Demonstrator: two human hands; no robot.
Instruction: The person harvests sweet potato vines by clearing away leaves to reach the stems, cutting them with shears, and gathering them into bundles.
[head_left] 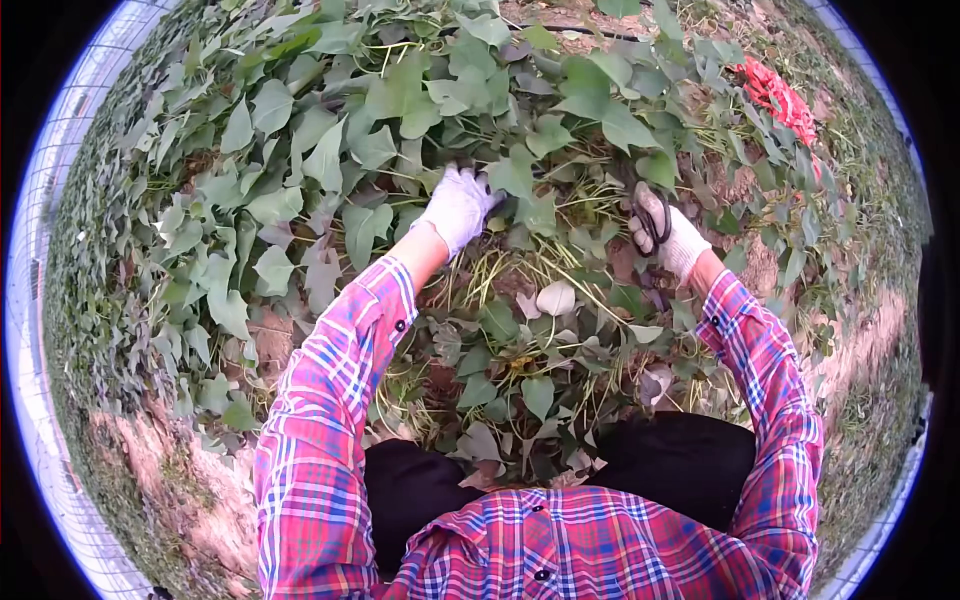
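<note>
Left hand [460,208]: gloved, among leafy vines [400,98] mid-scene, cannot tell its grip | right hand [660,228]: gloved, closed around dark looped handle [666,217], right of centre | red bundle [780,100]: far right

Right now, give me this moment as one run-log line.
left hand: gloved, among leafy vines | right hand: gloved, gripping dark looped-handle tool | red material: upper right of view

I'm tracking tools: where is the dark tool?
In the head view, right of centre, the dark tool is in the gloved right hand among leafy vines.
</note>
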